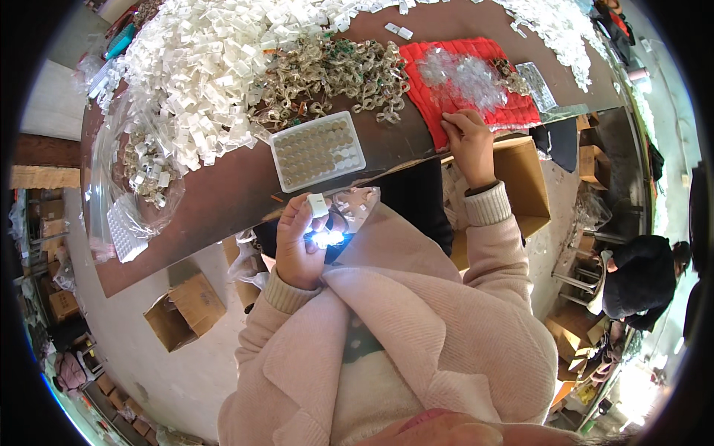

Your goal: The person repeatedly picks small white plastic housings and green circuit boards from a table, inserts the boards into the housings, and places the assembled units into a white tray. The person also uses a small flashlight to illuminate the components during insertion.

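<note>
My left hand (296, 249) is closed around a small white battery case (318, 206) just off the table's front edge. Bright white lit LEDs (328, 238) glow below the case, beside my fingers; their wire is mostly lost in the glare. At the near edge of a red quilted cloth (428, 97), my right hand (471, 147) has its thumb and fingers pinched together. Whatever lies between those fingertips is too small to make out. Clear plastic pieces (465, 78) are heaped on the cloth. A white tray (318, 152) of round coin cells lies between my hands, farther back.
A large pile of white cases (197, 78) covers the table's far left. Beside it are tangled wire light strings (335, 74). A clear bag (141, 171) sits at the left. Cardboard boxes (186, 308) stand on the floor. Another person (639, 282) is at the far right.
</note>
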Demonstrator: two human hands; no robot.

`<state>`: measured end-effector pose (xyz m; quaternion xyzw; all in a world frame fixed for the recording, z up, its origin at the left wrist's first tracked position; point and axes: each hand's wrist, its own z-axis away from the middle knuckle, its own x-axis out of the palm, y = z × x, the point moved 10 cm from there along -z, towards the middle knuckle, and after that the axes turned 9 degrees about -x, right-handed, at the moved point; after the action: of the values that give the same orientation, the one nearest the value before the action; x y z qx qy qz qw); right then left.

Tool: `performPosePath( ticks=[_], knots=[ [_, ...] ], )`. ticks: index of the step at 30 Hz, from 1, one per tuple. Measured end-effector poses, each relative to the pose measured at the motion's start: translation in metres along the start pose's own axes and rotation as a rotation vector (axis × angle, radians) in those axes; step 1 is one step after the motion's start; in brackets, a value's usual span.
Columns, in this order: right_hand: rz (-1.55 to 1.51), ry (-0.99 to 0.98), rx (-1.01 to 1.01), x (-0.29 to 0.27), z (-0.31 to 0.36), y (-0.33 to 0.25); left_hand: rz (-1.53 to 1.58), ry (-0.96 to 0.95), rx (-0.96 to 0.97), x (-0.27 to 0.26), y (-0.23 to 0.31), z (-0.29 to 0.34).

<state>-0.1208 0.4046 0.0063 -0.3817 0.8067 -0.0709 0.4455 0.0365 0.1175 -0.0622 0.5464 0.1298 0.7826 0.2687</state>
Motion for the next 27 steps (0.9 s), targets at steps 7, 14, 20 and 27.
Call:
performPosePath(
  ticks=[7, 14, 20, 27],
  knots=[
    [-0.094, 0.071, 0.25, -0.006, 0.004, 0.029, 0.028, -0.015, -0.015, -0.003, 0.0, 0.0],
    [-0.691, -0.087, 0.32, 0.01, 0.002, -0.049, -0.069, -0.028, 0.006, 0.015, 0.002, 0.002],
    [-0.492, -0.369, -0.29, 0.028, 0.001, -0.191, -0.031, -0.025, 0.024, 0.031, 0.011, 0.008],
    [-0.415, -0.426, -0.55, 0.03, -0.004, -0.236, -0.101, 0.025, 0.102, 0.021, 0.025, 0.015]
  ],
)
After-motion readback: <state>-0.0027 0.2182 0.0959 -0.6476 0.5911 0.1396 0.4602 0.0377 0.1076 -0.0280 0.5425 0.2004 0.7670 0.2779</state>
